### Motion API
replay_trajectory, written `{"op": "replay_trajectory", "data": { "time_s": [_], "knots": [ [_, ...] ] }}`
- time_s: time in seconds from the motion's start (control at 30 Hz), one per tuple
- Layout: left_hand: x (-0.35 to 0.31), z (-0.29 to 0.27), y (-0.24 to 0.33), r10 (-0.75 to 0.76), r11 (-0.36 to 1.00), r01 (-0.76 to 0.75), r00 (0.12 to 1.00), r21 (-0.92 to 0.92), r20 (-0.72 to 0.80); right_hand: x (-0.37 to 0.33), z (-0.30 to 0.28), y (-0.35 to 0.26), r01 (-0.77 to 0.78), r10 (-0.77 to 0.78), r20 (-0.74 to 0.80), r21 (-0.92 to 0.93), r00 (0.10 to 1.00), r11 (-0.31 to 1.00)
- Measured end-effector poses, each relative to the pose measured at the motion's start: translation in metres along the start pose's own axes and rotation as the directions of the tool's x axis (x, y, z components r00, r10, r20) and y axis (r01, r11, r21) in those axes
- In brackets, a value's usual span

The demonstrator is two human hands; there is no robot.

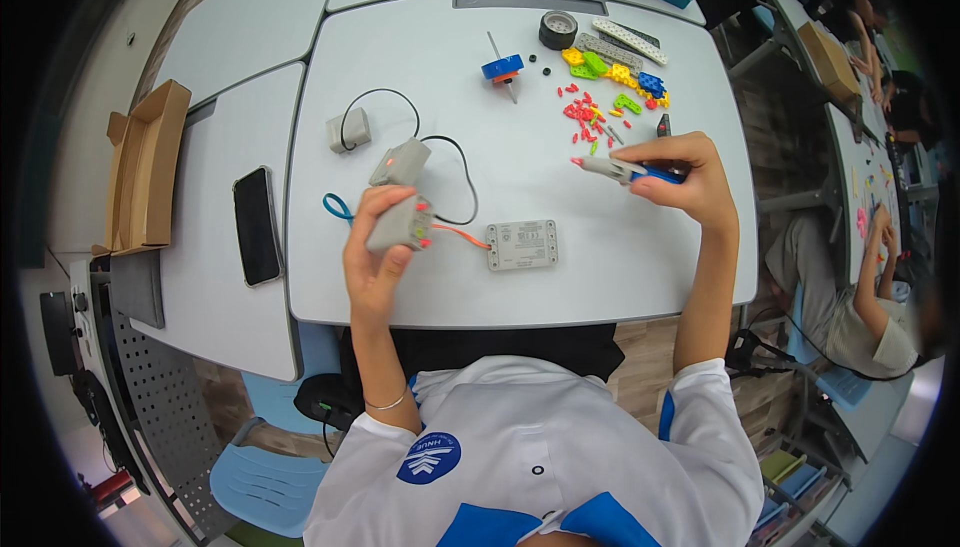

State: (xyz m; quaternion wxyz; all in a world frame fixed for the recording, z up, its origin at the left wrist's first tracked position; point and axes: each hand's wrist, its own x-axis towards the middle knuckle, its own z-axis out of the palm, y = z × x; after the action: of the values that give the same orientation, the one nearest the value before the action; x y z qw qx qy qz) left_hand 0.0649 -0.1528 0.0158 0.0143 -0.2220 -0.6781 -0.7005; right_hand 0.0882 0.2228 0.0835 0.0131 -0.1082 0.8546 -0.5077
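Observation:
My left hand [374, 247] is closed round a grey boxy module [403, 224] with small red pegs on its side. An orange cable runs from near this module to a flat grey box [522, 245] with a printed label, lying on the table. My right hand [700, 182] grips a pliers-like tool [610, 169] with a grey nose and blue handle. A small red peg [576, 162] shows at the tool's tip. Just beyond my left hand lies another grey module [400, 160], with a black cable near it and a smaller grey block [348, 130].
Loose red pegs [590, 117], yellow and green connectors [590, 62], perforated beams [628, 39] and a black wheel [557, 30] lie at the far right. A blue wheel on an axle [502, 69] stands nearby. Leftward are a phone [258, 226] and an open cardboard box [143, 172].

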Motion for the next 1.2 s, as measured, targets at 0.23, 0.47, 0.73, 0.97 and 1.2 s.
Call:
{"op": "replay_trajectory", "data": {
  "time_s": [0.23, 0.47, 0.73, 0.97, 1.2],
  "knots": [
    [0.004, 0.024, 0.001, 0.006, 0.996, -0.011, 0.998, 0.09, 0.055, 0.008, 0.011, -0.002, -0.098, -0.09, -0.348, -0.487, 0.933, 0.868],
    [0.007, 0.029, 0.001, 0.018, 0.982, -0.038, 0.994, 0.183, 0.106, 0.012, 0.022, 0.003, -0.149, -0.102, -0.323, -0.665, 0.941, 0.732],
    [0.008, 0.031, 0.001, 0.026, 0.969, -0.057, 0.991, 0.242, 0.13, 0.009, 0.022, 0.007, -0.161, -0.059, -0.248, -0.772, 0.967, 0.615],
    [0.009, 0.033, -0.003, 0.038, 0.958, -0.075, 0.99, 0.276, 0.137, 0.011, 0.028, -0.004, -0.222, 0.026, -0.25, -0.803, 0.968, 0.552],
    [0.009, 0.033, 0.0, 0.033, 0.946, -0.083, 0.986, 0.314, 0.162, 0.009, 0.034, -0.014, -0.231, 0.054, -0.236, -0.835, 0.97, 0.499]
  ]
}}
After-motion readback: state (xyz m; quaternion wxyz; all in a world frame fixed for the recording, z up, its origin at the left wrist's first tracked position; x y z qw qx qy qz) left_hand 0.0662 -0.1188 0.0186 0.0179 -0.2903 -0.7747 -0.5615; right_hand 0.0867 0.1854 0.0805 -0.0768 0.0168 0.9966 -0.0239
